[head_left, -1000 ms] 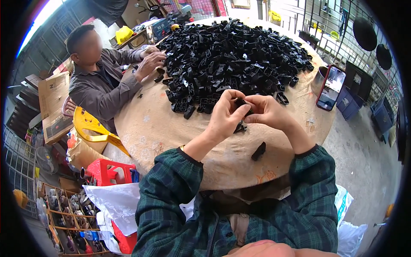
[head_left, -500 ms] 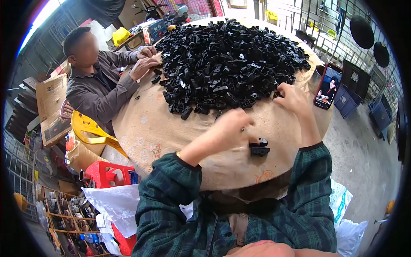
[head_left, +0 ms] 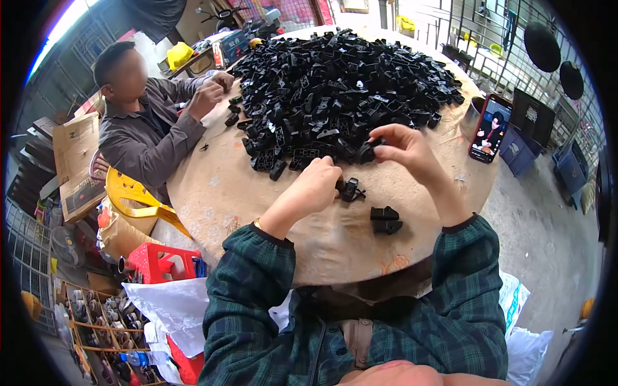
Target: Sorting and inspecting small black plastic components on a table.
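The right hand [head_left: 411, 152] pinches a black part [head_left: 365, 153] beside the heap [head_left: 347, 83]. The left hand [head_left: 315, 187] curls near black pieces [head_left: 351, 190] on the counter [head_left: 270, 206]; its grip cannot be told.

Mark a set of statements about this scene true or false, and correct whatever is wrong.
1. A large heap of black plastic parts lies on the round table with a beige patterned cloth. True.
2. The person's right hand is holding the red-edged smartphone with a lit screen. False: the hand is at the near edge of the heap, and the phone stands apart from it, to the right.
3. A pair of dark black plastic pieces lies on the cloth, clear of both hands. True.
4. The yellow plastic chair with a holed backrest is at the right of the picture. False: it is at the left.
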`<move>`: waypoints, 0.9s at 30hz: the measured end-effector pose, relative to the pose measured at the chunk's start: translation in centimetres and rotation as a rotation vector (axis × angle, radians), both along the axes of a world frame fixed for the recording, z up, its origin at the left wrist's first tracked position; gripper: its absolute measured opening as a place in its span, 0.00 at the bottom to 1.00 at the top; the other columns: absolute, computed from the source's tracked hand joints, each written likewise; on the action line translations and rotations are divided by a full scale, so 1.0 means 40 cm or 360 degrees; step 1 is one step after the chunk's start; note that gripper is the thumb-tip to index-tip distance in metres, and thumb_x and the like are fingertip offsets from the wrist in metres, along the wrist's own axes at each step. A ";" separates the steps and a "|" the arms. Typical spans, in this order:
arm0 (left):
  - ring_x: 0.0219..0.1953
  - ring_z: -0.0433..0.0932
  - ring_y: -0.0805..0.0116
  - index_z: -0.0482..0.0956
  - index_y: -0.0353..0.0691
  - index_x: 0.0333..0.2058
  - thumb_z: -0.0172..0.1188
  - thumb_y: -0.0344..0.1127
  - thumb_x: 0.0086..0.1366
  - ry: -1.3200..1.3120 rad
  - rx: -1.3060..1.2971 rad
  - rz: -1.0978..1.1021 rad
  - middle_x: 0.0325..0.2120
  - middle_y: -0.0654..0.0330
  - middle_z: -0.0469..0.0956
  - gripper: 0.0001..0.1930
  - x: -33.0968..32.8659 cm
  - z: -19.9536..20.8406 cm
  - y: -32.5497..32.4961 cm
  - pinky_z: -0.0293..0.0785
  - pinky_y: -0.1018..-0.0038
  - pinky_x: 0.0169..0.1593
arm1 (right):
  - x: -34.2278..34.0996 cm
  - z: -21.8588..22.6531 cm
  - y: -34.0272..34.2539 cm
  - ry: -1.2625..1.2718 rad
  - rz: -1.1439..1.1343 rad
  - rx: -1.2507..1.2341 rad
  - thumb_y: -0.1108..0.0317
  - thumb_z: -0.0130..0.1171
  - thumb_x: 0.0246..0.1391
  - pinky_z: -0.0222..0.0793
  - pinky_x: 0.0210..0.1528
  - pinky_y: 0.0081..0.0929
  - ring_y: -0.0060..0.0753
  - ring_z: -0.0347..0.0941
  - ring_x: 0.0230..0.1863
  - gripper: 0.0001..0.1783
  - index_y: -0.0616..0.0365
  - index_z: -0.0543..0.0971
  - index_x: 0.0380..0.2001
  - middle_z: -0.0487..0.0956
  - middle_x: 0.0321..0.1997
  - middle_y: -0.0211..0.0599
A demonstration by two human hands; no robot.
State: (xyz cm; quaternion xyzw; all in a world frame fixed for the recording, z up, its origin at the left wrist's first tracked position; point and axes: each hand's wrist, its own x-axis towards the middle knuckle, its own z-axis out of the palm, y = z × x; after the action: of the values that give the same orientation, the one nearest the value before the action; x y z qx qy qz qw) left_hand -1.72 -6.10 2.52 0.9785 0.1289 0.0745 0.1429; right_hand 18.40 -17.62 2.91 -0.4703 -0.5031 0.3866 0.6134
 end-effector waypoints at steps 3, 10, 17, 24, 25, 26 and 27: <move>0.35 0.71 0.52 0.76 0.34 0.30 0.58 0.30 0.50 -0.0279 -0.0031 0.0095 0.27 0.51 0.73 0.08 0.017 0.009 -0.015 0.68 0.66 0.43 | -0.029 -0.016 0.010 0.0078 0.0112 0.0132 0.79 0.61 0.46 0.72 0.43 0.20 0.20 0.73 0.38 0.17 0.63 0.74 0.42 0.76 0.40 0.33; 0.33 0.77 0.71 0.71 0.29 0.43 0.56 0.25 0.55 -0.0760 -0.1411 0.0373 0.31 0.57 0.75 0.15 0.048 0.040 -0.037 0.74 0.78 0.38 | -0.067 -0.039 0.016 -0.0423 -0.0162 0.0377 0.78 0.60 0.47 0.71 0.45 0.21 0.22 0.73 0.41 0.17 0.64 0.74 0.43 0.77 0.40 0.35; 0.37 0.78 0.69 0.67 0.30 0.49 0.56 0.22 0.57 -0.1106 -0.2143 0.0107 0.37 0.54 0.75 0.20 0.050 0.014 -0.018 0.75 0.77 0.43 | -0.073 -0.032 0.019 0.0017 -0.0275 0.0285 0.77 0.60 0.47 0.70 0.43 0.18 0.21 0.73 0.39 0.16 0.64 0.75 0.43 0.78 0.39 0.35; 0.33 0.76 0.76 0.73 0.29 0.43 0.58 0.23 0.57 -0.1085 -0.1677 0.0219 0.33 0.59 0.77 0.14 0.051 0.015 -0.032 0.76 0.79 0.41 | -0.070 -0.031 0.010 -0.0235 -0.0266 0.0294 0.78 0.59 0.49 0.69 0.46 0.19 0.20 0.72 0.42 0.18 0.65 0.73 0.45 0.77 0.41 0.35; 0.32 0.76 0.77 0.74 0.29 0.42 0.59 0.23 0.56 -0.1114 -0.1639 0.0267 0.32 0.60 0.78 0.13 0.051 0.017 -0.036 0.74 0.81 0.39 | -0.072 -0.034 0.011 -0.0232 -0.0285 0.0306 0.78 0.59 0.48 0.69 0.45 0.19 0.21 0.73 0.41 0.18 0.65 0.73 0.45 0.77 0.40 0.35; 0.31 0.75 0.79 0.76 0.29 0.41 0.59 0.23 0.56 -0.1142 -0.1602 0.0314 0.30 0.61 0.79 0.13 0.052 0.019 -0.040 0.72 0.83 0.37 | -0.073 -0.037 0.012 -0.0229 -0.0304 0.0317 0.78 0.60 0.48 0.69 0.44 0.19 0.21 0.73 0.40 0.18 0.65 0.73 0.45 0.78 0.39 0.35; 0.31 0.75 0.79 0.76 0.29 0.41 0.59 0.23 0.56 -0.1141 -0.1600 0.0316 0.30 0.61 0.79 0.13 0.051 0.024 -0.045 0.72 0.83 0.37 | -0.075 -0.036 0.010 -0.0227 -0.0303 0.0318 0.78 0.60 0.48 0.69 0.44 0.19 0.21 0.73 0.40 0.18 0.65 0.73 0.45 0.78 0.39 0.35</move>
State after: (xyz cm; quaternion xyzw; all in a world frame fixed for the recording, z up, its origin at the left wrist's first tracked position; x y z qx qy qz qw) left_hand 0.33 -7.90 3.49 0.6890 0.1825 0.3415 0.6126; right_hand 15.39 -17.24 1.49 -0.4788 -0.5345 0.2404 0.6537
